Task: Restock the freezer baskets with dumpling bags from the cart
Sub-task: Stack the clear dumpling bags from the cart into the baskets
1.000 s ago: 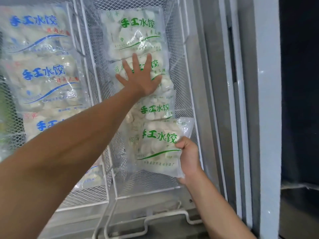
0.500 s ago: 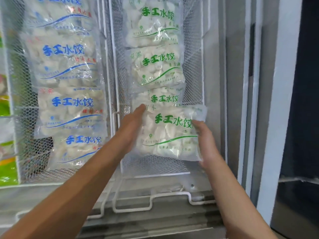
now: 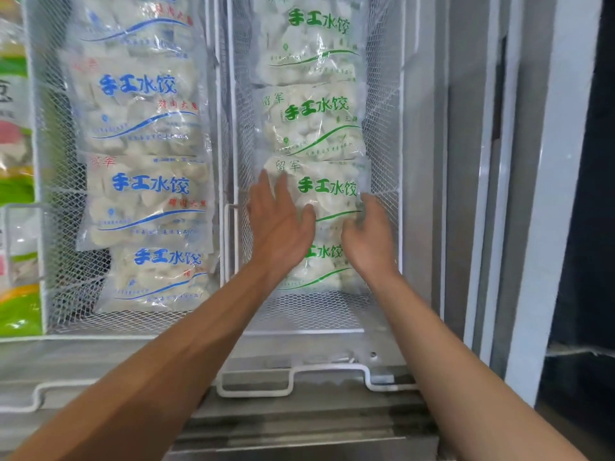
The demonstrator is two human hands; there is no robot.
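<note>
The right wire basket (image 3: 384,154) holds several clear dumpling bags with green lettering, stacked in a column. The lowest green-lettered bag (image 3: 321,264) lies near the basket's front wall. My left hand (image 3: 279,224) lies flat on it with straight fingers that reach up onto the bag above (image 3: 327,188). My right hand (image 3: 369,237) presses on the same lowest bag's right side, fingers loosely bent and blurred. Both forearms reach in from below.
The left wire basket (image 3: 56,294) holds several dumpling bags with blue lettering (image 3: 149,194). Green and orange packages (image 3: 16,194) fill the far left. The freezer's grey frame and sliding rails (image 3: 466,194) run down the right. White wire handles (image 3: 289,377) stick out in front.
A second ago my right hand held the bag alone while the left pressed a higher bag. Both hands then carried it into the right basket; now it lies there under both hands.
</note>
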